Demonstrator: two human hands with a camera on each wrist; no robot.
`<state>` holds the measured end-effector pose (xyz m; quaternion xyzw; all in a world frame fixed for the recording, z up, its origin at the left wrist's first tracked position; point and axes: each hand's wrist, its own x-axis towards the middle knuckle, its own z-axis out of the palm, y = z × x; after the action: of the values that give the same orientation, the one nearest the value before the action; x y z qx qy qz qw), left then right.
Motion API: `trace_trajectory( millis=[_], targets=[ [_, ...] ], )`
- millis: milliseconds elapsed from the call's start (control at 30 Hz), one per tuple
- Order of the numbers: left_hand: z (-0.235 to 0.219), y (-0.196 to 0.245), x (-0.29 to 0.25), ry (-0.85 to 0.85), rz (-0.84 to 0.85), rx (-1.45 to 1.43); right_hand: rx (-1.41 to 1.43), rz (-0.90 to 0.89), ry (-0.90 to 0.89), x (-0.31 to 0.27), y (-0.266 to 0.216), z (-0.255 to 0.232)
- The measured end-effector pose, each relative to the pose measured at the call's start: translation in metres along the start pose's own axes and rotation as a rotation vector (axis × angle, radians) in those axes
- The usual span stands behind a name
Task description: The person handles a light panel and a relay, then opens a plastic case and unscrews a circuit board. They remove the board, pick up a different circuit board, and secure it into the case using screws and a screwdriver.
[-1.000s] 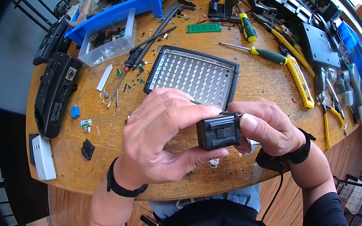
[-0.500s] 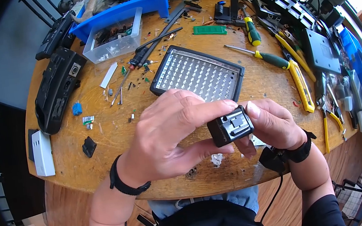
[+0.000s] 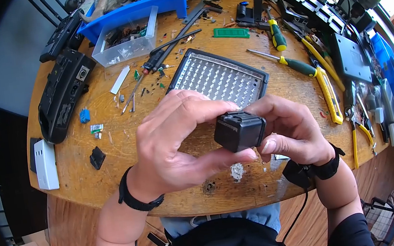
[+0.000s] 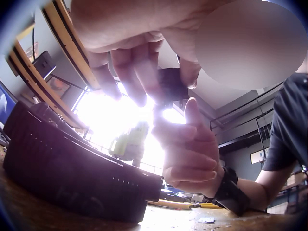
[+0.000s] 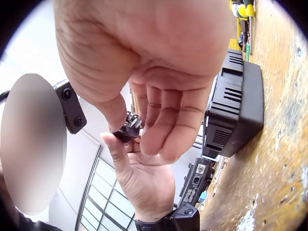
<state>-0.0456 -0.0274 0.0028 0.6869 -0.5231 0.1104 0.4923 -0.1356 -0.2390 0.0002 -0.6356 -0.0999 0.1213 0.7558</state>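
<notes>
Over the table's front part, a small black block with metal tabs (image 3: 240,132) is up between both hands. The left hand (image 3: 172,143) pinches it from the left, forefinger on top and thumb under. At its right end, the right hand (image 3: 290,128) grips it with thumb and fingers. The right wrist view shows the block's metal tabs (image 5: 133,120) next to the right thumb. Pale lettering marks a side facing the head camera. Behind the hands lies a black-framed LED panel (image 3: 223,77), its lower edge partly covered by them.
Left, a long black device (image 3: 62,98) stands by a white box (image 3: 46,165). A clear bin (image 3: 125,50) of parts sits at the back. Green-handled screwdrivers (image 3: 299,66), a yellow cutter (image 3: 329,95) and yellow-handled pliers (image 3: 356,139) lie right. Small scraps are scattered about.
The block has been turned in the fingers: the ridged face seen before has tipped away and a smooth, lettered side shows. The right thumb has moved down to the block's lower edge.
</notes>
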Motion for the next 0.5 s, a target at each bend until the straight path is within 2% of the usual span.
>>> trace_trajectory(
  millis=[133,267,367,433,500],
  targets=[
    [0.0033,0.0018,0.0040,0.079,-0.017,-0.065,-0.019,-0.042,0.007,-0.0023,0.0030,-0.0034],
    [0.0014,0.0024,0.0048,0.016,-0.021,-0.072,-0.042,-0.041,0.028,-0.0035,0.0020,-0.0033],
    [-0.0003,0.0036,0.0047,-0.021,-0.051,-0.096,-0.041,-0.103,0.072,-0.0021,0.0033,-0.0018],
    [-0.0022,0.0051,0.0037,-0.044,-0.061,-0.106,-0.101,-0.168,0.036,-0.0011,0.0064,-0.0042],
    [-0.0039,0.0071,0.0020,-0.122,-0.141,-0.151,-0.122,-0.180,0.046,0.0003,0.0067,-0.0027]
  ],
)
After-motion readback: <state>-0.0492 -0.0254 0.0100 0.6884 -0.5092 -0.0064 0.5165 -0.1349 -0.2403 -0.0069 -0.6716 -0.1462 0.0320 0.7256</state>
